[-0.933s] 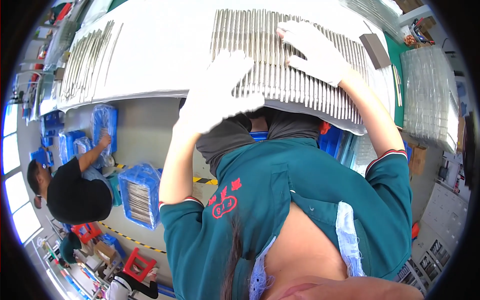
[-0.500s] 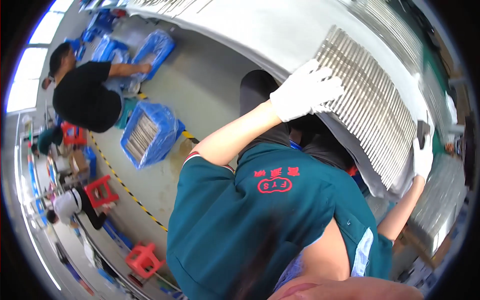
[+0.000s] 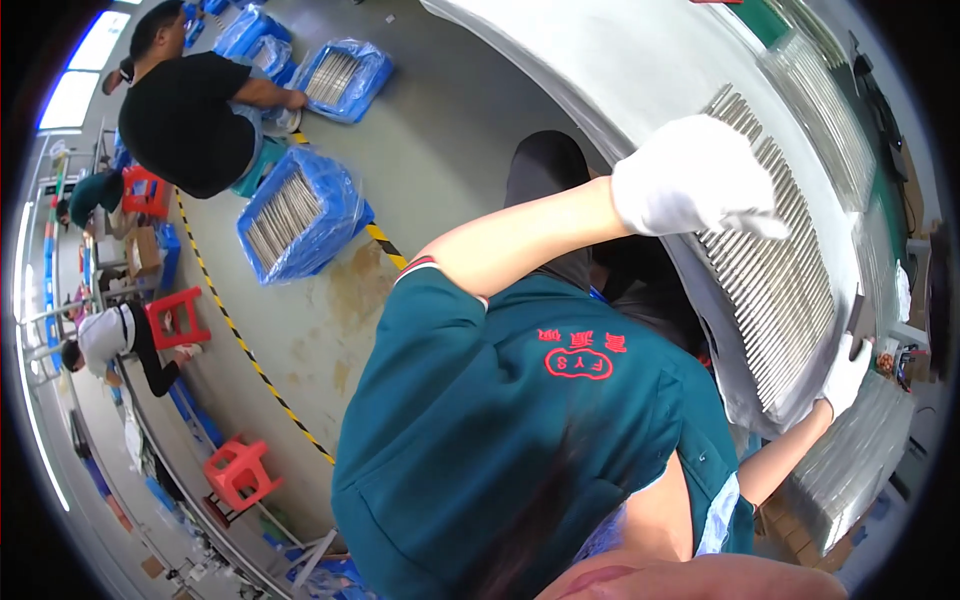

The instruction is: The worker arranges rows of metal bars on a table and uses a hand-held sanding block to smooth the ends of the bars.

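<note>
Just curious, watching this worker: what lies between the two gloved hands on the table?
In the head view, a row of thin metal rods spans from the left hand to the right hand.

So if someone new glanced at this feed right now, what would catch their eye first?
Probably the white-gloved left hand pressed flat on a long row of thin metal rods lying side by side on the white table at upper right, with the gloved right hand at the row's near end. Next, the blue plastic-lined crate of rods on the grey floor at upper left, beside a crouching person in black.
</note>
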A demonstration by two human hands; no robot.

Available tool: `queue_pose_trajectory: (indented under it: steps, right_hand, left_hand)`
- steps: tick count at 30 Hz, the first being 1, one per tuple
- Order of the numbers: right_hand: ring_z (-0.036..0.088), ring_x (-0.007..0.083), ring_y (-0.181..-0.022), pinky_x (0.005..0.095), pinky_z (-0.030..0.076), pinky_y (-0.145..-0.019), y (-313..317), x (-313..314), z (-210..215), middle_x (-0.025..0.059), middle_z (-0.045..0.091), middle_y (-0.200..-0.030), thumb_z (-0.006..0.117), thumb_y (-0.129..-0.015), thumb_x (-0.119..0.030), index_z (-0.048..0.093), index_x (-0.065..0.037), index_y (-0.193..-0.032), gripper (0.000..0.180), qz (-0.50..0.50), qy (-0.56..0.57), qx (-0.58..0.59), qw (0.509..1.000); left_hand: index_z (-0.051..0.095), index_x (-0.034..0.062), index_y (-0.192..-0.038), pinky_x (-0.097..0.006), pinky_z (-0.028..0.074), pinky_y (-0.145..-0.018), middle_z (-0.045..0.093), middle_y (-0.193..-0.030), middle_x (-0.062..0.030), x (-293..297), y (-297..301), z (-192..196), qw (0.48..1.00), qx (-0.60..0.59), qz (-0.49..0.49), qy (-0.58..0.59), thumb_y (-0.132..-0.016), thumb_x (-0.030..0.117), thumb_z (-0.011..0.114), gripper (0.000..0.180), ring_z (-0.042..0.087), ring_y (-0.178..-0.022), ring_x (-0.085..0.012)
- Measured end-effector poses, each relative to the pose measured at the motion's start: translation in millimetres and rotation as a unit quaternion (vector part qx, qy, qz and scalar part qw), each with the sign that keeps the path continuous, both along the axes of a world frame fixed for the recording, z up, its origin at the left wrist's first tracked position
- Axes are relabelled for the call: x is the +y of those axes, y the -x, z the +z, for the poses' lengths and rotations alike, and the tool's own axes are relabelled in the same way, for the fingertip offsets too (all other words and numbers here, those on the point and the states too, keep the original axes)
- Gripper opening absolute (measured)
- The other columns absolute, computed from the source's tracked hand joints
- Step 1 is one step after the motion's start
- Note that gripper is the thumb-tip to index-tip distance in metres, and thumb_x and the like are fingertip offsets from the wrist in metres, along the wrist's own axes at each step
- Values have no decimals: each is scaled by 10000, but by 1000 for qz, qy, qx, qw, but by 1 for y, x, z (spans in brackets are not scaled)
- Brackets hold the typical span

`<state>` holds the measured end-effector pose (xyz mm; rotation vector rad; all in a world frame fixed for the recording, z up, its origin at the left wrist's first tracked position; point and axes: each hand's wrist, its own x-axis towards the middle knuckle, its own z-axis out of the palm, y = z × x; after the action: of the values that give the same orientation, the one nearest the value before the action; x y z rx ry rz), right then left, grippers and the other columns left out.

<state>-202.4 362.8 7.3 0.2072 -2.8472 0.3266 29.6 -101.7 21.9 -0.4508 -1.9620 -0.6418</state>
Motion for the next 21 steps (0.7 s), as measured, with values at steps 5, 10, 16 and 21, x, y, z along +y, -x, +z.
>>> queue_pose_trajectory:
  steps: [5,10,16,21]
  right_hand:
    - [443,278,-1454,364,321,-1192,-48,-62,30,130,452,-1601,607,-1030,-358,435,-79,-1562,625,83,190,-38,978]
    - [492,309,-1399,426,335,-1190,-79,-126,29,131,502,-1552,643,-1006,-256,481,-84,-1539,583,250,79,26,965]
    - [550,323,-1338,412,386,-1163,-104,-173,51,159,586,-1465,745,-887,-200,565,-46,-1458,618,317,-39,95,943]
    - [523,333,-1370,422,368,-1179,-105,-168,43,157,584,-1469,749,-884,-224,557,-70,-1473,638,273,-111,64,953]
  left_hand:
    - [729,80,-943,-374,578,-703,729,-873,-99,14,65,18,987,-30,56,-151,-844,269,808,228,713,-780,-300]
    - [707,52,-1008,-416,568,-779,724,-906,-172,17,108,10,921,-356,41,-153,-997,352,629,310,720,-874,-353]
    - [700,55,-991,-428,548,-779,709,-891,-184,17,93,18,931,-264,-16,-251,-1056,435,516,426,702,-857,-353]
    - [689,54,-936,-354,514,-673,642,-768,-81,22,30,11,854,-343,-90,-380,-1049,419,562,403,632,-685,-197]
